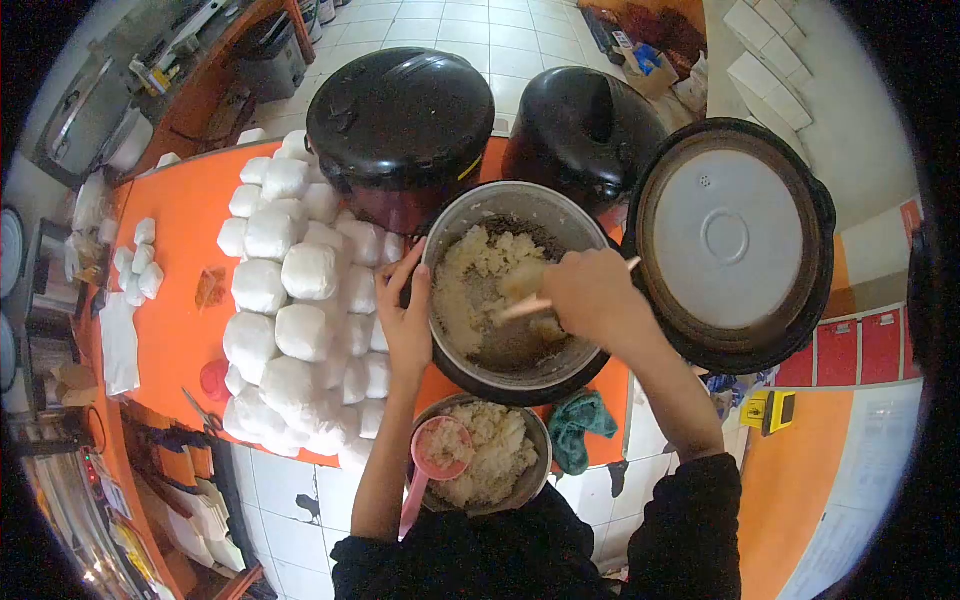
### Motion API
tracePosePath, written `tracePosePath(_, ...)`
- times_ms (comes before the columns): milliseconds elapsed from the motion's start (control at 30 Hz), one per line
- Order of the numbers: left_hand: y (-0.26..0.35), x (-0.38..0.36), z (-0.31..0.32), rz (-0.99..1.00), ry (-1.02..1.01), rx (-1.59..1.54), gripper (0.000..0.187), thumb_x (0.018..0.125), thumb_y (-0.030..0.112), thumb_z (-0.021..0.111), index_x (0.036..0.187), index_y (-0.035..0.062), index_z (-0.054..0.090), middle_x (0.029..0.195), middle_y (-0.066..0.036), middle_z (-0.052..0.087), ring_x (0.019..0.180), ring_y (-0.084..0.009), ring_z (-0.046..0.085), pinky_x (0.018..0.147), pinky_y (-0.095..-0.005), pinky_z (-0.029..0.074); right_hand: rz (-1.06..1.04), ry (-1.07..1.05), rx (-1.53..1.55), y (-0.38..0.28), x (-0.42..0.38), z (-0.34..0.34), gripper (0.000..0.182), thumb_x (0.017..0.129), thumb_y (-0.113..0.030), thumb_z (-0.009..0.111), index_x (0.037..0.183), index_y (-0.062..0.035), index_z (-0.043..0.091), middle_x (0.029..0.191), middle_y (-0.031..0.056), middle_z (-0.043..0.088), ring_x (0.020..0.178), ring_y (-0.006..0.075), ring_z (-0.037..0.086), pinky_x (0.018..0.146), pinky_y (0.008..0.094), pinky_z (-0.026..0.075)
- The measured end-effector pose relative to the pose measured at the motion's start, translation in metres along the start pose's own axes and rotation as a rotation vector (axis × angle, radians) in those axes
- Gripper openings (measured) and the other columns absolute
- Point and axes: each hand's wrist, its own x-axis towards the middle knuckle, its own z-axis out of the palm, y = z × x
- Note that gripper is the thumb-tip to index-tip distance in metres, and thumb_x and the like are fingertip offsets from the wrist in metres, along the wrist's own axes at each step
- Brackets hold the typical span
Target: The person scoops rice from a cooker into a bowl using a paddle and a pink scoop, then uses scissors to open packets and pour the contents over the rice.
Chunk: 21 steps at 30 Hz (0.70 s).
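Note:
A deep metal pot holds cooked rice, with browned residue on its bottom and wall. My right hand is closed round a light wooden utensil inside the pot. Against the pot's left rim rests my left hand, its fingers spread apart. Nearer to me, a metal bowl is filled with rice, and a pink scoop with rice in it lies on top. A green cloth sits right of the bowl.
White wrapped bundles are piled on the orange table to the left. Black lidded pots stand behind the metal pot. A large round lid lies at the right. Scissors are near the pile.

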Motion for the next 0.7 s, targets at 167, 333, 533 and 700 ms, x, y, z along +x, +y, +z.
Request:
tracePosePath(167, -0.001, -0.002, -0.001, -0.007, -0.003, 0.005, 0.028, 0.088, 0.018, 0.052, 0.114, 0.0093, 0.059, 0.098, -0.009, 0.052, 0.097, -0.0187, 0.046, 0.091, -0.0301, 0.033, -0.058, 0.055, 0.103, 0.018, 0.034, 0.026, 0.015, 0.073, -0.018, 0.060, 0.078, -0.0046, 0.065, 0.071, 0.0151, 0.062, 0.074, 0.0326, 0.063, 0.067, 0.0410, 0.050)
tracePosePath(333, 0.000, -0.001, 0.002, 0.021, 0.005, -0.051, 0.029, 0.089, 0.018, 0.051, 0.114, 0.0065, 0.059, 0.095, -0.007, 0.052, 0.092, -0.0165, 0.045, 0.087, -0.0279, 0.034, -0.091, -0.033, 0.109, 0.014, 0.071, 0.043, 0.018, 0.073, -0.022, 0.060, 0.081, -0.0064, 0.065, 0.072, 0.0149, 0.063, 0.072, 0.0312, 0.063, 0.066, 0.0406, 0.050)
tracePosePath(533, 0.007, -0.001, 0.002, 0.013, 0.004, 0.021, 0.029, 0.089, 0.018, 0.051, 0.115, 0.0083, 0.059, 0.089, -0.005, 0.049, 0.087, -0.0153, 0.044, 0.084, -0.0267, 0.034, -0.144, 0.021, 0.124, 0.011, 0.079, 0.056, 0.023, 0.071, -0.027, 0.062, 0.079, -0.0057, 0.064, 0.075, 0.0162, 0.064, 0.072, 0.0299, 0.064, 0.065, 0.0413, 0.050)
tracePosePath(700, 0.003, -0.002, 0.001, 0.011, 0.008, 0.004, 0.029, 0.089, 0.019, 0.051, 0.115, 0.0092, 0.059, 0.090, -0.005, 0.048, 0.086, -0.0150, 0.043, 0.084, -0.0264, 0.034, -0.124, 0.067, 0.184, 0.006, 0.070, 0.066, 0.032, 0.068, -0.030, 0.064, 0.081, -0.0007, 0.064, 0.079, 0.0190, 0.064, 0.074, 0.0321, 0.064, 0.063, 0.0431, 0.051)
